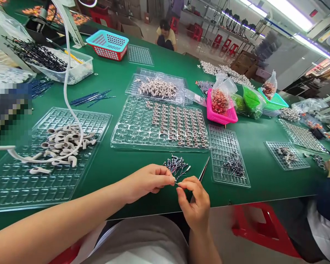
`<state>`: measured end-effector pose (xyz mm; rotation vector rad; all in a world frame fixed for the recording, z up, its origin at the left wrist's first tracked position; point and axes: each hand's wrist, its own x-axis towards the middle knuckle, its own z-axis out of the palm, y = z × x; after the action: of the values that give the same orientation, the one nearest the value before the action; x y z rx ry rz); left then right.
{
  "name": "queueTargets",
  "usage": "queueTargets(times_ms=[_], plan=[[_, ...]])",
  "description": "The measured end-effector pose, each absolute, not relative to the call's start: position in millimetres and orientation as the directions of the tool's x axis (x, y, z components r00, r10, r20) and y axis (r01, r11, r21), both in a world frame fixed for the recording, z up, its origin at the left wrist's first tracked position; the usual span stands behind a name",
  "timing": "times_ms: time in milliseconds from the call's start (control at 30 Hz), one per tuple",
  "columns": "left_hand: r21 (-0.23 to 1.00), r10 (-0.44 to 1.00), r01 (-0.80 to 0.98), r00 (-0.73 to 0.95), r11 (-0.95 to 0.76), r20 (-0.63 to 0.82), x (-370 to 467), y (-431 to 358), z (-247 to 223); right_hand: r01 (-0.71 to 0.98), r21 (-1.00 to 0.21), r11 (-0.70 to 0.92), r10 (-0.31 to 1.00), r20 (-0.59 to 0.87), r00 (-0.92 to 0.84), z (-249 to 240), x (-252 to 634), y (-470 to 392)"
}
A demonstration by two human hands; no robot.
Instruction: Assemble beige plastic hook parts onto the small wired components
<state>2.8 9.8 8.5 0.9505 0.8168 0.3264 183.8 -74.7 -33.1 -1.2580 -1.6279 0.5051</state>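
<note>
Head view: we pinch a thin wire-like piece (176, 183) (too small to identify) with our left hand (150, 180) and right hand (195, 198), beside a heap of wired parts (177, 163); the blister tray (132, 126) looks part-filled, loose casings (158, 88) heaped behind.

The near left tray (30, 191) is shining as glossy clear plastic; the small parts (63, 143) on it are looking matt. The tweezers (204, 169) are gleaming like metal; the table (261, 187) is looking smooth.
</note>
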Motion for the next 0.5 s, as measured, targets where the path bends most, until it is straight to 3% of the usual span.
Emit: queueTargets(times_ms=[167,500], plan=[[0.715,0.494,0.014,0.714,0.698,-0.496,1.9,10.8,9.2,0.424,-0.838,0.344,0.914,0.401,0.051,-32.0,185.9,-74.0],[0.705,0.503,-0.101,0.771,0.702,-0.390,3.6,9.2,5.3,0.290,-0.910,0.296,0.938,0.334,0.092,-36.2,190.1,-76.5]])
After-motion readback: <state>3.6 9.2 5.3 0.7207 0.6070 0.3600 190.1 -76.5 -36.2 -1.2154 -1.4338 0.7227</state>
